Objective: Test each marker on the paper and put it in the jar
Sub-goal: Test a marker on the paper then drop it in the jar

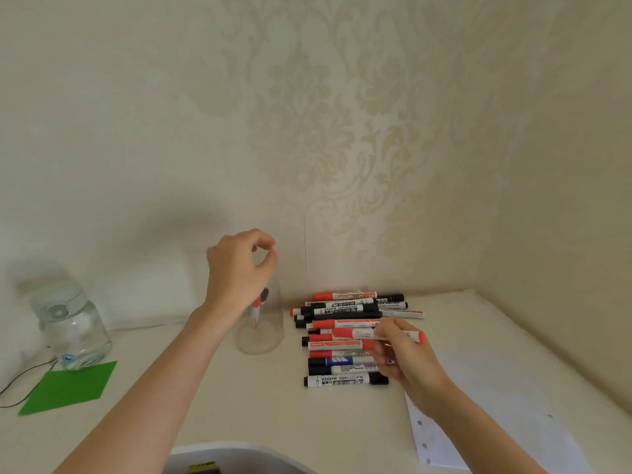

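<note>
Head view, read left to right. At 9 o'clock a lidded glass bottle (70, 331) stands on the surface (260, 405), with a green card (70, 388) lying just in front of it and a thin dark cable (24, 381) running to the left edge. Near centre stands the clear jar (260, 328), upright and open; one red marker (257, 311) is inside it, tilted. The left hand (241, 268) hovers above the jar mouth, thumb and forefinger tips nearly meeting, holding nothing. At 3 o'clock of the jar lies the marker pile (345, 333), red, black and blue barrels lying mostly crosswise, touching one another. The right hand (402, 355) is over the right end of the pile, fingers pinching a red-capped marker (376, 334) held level. At 5 o'clock the white punched paper (485, 429) lies flat, partly under the right forearm. A white container rim (236, 456) shows at 6 o'clock.
</note>
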A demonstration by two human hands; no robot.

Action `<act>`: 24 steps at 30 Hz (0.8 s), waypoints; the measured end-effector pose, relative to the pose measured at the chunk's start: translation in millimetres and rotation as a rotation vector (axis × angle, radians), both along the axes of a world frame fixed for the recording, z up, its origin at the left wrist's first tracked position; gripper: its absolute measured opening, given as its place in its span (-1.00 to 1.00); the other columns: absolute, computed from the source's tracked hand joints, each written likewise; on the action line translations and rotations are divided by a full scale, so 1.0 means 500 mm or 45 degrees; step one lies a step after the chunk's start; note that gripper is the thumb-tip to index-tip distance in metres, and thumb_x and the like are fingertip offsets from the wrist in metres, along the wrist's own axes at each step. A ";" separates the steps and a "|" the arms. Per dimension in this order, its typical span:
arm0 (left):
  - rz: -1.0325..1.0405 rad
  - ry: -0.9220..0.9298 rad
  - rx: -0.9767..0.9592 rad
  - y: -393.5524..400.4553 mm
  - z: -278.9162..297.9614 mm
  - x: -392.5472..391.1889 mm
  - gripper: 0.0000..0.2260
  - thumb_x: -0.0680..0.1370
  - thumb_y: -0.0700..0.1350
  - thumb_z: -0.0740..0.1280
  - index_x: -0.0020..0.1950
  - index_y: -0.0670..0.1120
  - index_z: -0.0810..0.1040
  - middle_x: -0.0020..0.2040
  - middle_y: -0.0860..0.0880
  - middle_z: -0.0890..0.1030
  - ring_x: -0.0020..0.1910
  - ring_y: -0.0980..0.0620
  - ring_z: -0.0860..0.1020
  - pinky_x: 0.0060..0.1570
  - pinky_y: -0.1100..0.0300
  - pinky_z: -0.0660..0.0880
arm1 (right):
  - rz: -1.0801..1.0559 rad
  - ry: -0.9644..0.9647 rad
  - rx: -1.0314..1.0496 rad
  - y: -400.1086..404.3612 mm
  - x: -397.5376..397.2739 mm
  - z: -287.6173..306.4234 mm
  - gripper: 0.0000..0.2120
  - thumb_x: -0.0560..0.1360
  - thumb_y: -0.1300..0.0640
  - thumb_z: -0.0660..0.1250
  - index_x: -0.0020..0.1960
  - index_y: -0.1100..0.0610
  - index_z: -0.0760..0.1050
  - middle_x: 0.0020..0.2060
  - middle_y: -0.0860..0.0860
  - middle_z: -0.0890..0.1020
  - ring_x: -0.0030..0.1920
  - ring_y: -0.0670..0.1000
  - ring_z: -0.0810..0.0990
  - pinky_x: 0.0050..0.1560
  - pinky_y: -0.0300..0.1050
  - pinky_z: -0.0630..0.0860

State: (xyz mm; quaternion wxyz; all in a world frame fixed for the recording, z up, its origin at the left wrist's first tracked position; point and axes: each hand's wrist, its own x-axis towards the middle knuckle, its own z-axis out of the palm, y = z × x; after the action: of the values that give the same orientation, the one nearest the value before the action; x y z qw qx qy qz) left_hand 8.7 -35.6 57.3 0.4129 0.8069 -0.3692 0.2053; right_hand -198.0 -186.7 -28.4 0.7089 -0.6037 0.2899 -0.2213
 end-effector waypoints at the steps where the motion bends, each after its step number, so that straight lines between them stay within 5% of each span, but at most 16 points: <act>1: -0.162 -0.096 -0.026 -0.010 -0.005 -0.029 -0.95 0.52 -0.08 0.38 -0.04 0.04 0.63 -0.12 0.20 0.63 -0.08 0.14 0.56 0.05 0.09 0.46 | 0.026 -0.050 0.129 -0.004 -0.004 0.007 -0.86 0.58 0.21 0.21 -0.16 0.17 0.41 -0.42 0.09 0.42 -0.43 -0.03 0.34 -0.54 -0.27 0.24; 4: -0.623 -0.076 0.229 -0.049 -0.058 -0.126 -0.88 0.58 -0.03 0.31 0.05 0.02 0.62 -0.09 0.21 0.58 -0.09 0.26 0.51 -0.07 0.35 0.38 | 0.116 -0.147 0.314 -0.015 -0.018 0.022 -0.84 0.58 0.18 0.19 -0.16 0.17 0.45 -0.42 0.10 0.43 -0.44 -0.03 0.33 -0.55 -0.25 0.10; 8: -0.873 0.038 0.483 -0.105 -0.165 -0.203 -0.84 0.66 0.03 0.15 0.14 0.07 0.50 0.01 0.19 0.58 0.04 0.21 0.49 0.05 0.21 0.45 | 0.121 -0.097 0.182 -0.026 -0.037 0.015 -0.78 0.58 0.13 0.23 -0.22 0.16 0.47 -0.45 0.05 0.39 -0.46 -0.05 0.30 -0.52 -0.23 0.09; 15: -1.002 0.138 0.501 -0.179 -0.188 -0.248 -0.79 0.67 0.15 0.00 0.16 0.16 0.38 -0.14 0.02 0.59 -0.17 0.01 0.56 -0.10 -0.07 0.50 | 0.137 -0.170 -0.125 -0.096 -0.095 0.003 -0.65 0.63 0.14 0.27 -0.28 0.14 0.24 -0.51 0.09 0.31 -0.54 -0.03 0.15 -0.56 -0.26 0.09; 21: -1.063 0.169 0.509 -0.221 -0.197 -0.255 -0.78 0.66 0.13 0.08 0.17 0.11 0.45 -0.41 -0.02 0.46 -0.45 0.00 0.42 -0.34 0.00 0.38 | 0.224 -0.210 -0.255 -0.144 -0.124 -0.014 -0.64 0.63 0.15 0.28 -0.27 0.17 0.22 -0.54 0.10 0.35 -0.53 0.00 0.16 -0.50 -0.23 0.09; 24: -1.110 0.260 0.507 -0.226 -0.209 -0.248 -0.82 0.64 0.15 0.12 0.13 0.12 0.43 -0.40 -0.04 0.43 -0.42 -0.05 0.40 -0.37 -0.02 0.32 | 0.255 -0.167 -0.361 -0.157 -0.123 -0.017 -0.66 0.64 0.25 0.26 -0.25 0.18 0.20 -0.56 0.05 0.36 -0.54 -0.02 0.18 -0.50 -0.25 0.13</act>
State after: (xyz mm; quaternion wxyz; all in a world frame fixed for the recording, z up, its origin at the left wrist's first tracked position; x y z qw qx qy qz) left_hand -115.2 -148.4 -47.0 0.3321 0.6566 -0.6623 -0.1414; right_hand -259.4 -265.1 -37.0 0.6526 -0.7077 0.1474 -0.2271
